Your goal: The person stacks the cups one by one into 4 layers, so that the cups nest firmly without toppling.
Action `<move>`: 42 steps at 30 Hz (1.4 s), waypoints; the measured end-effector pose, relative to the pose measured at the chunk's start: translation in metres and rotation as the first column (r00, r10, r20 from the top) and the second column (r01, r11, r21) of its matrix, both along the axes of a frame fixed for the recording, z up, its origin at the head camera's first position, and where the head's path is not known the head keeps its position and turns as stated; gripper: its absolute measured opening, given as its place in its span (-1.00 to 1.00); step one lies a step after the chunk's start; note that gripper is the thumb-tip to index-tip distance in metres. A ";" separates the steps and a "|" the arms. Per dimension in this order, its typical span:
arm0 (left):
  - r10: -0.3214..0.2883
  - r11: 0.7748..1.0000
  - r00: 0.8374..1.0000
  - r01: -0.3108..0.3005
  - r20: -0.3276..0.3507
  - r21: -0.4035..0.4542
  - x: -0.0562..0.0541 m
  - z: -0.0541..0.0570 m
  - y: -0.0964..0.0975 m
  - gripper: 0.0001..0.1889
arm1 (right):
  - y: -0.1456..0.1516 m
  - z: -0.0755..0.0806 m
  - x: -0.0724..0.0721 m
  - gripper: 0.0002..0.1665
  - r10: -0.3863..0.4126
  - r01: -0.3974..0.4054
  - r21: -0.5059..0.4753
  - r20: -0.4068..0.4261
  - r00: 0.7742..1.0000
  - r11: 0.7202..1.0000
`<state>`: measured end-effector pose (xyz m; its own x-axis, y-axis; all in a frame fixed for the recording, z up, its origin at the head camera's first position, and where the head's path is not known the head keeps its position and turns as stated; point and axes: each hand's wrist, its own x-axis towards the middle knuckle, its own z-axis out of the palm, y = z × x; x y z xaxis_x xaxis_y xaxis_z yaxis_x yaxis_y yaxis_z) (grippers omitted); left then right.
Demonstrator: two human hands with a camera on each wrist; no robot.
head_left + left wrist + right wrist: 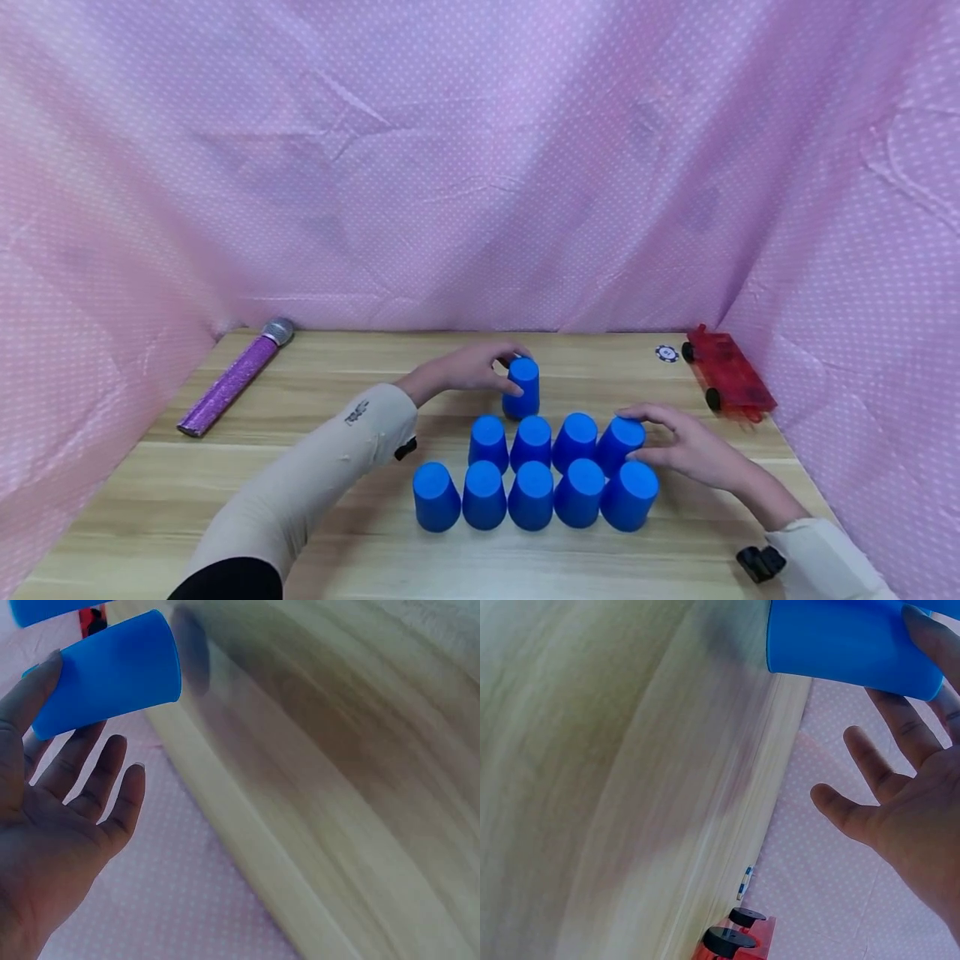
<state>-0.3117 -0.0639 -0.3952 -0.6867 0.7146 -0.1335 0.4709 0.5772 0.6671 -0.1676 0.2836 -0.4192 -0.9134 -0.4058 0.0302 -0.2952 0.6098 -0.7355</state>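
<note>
Behind two rows of upside-down blue cups, my left hand [480,368] grips a single blue cup [522,390] between thumb and fingers. The left wrist view shows that cup [112,675] pinched near its narrow end, with the other fingers spread. My right hand [693,448] pinches the rightmost cup of the back row [621,442] near its top. In the right wrist view this cup [851,645] lies between the thumb and fingers. Several more cups stand in a front row, including a middle cup [532,497]. Whether either held cup touches the table cannot be told.
A purple glittery microphone [234,379] lies at the table's left. At the right back are a poker chip [667,354] and a red toy car [729,373]. Pink dotted cloth [480,183] hangs around the wooden table [360,517].
</note>
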 end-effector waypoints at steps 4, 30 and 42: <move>-0.010 1.000 1.000 0.010 0.006 0.011 0.000 -0.006 0.002 -0.43 | -0.001 0.001 0.001 -0.41 0.003 -0.003 -0.004 0.003 1.000 1.000; 0.055 0.997 0.998 -0.053 0.029 -0.047 0.007 -0.011 -0.005 -0.30 | -0.008 -0.004 -0.002 -0.43 0.026 -0.026 -0.019 0.000 1.000 0.999; 0.112 0.991 0.991 -0.105 -0.076 0.088 0.019 0.025 -0.042 -0.48 | 0.000 0.000 -0.002 -0.43 0.012 -0.012 -0.001 -0.013 1.000 1.000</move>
